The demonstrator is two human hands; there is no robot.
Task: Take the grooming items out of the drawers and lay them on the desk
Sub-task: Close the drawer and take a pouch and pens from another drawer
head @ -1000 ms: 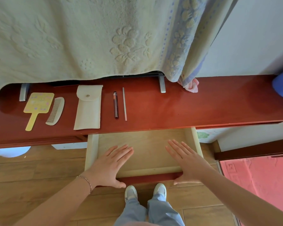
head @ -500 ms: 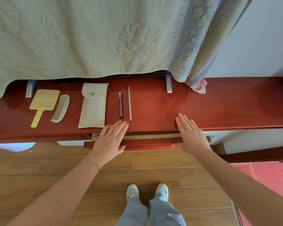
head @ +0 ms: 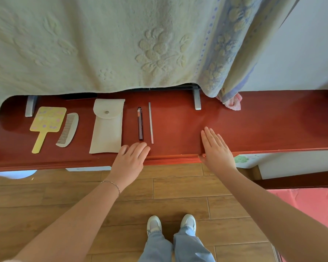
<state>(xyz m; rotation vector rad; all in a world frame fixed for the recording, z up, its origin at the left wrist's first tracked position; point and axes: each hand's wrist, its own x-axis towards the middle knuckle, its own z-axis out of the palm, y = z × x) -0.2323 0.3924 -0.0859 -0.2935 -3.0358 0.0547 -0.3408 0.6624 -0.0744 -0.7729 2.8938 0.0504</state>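
Observation:
On the red-brown desk [head: 254, 125] lie, from left to right, a yellow hand mirror [head: 45, 123], a pale comb [head: 68, 129], a cream snap pouch [head: 106, 126], a dark pen-shaped tube [head: 140, 123] and a thin grey stick [head: 151, 122]. The drawer front [head: 170, 160] sits flush under the desk edge. My left hand [head: 130, 160] is flat against that edge below the tube, fingers together, holding nothing. My right hand [head: 215, 150] lies flat over the desk edge further right, fingers extended, empty.
A pale green floral blanket [head: 102, 44] hangs over something on metal feet [head: 197, 100] at the back of the desk. A pink cloth [head: 234, 103] lies beside its right corner. Wooden floor [head: 170, 201], my shoes [head: 170, 224] and a pink mat [head: 311, 203] are below.
The open, empty drawer has been pushed in by both hands and is now closed. My hands have moved forward with it to the desk edge.

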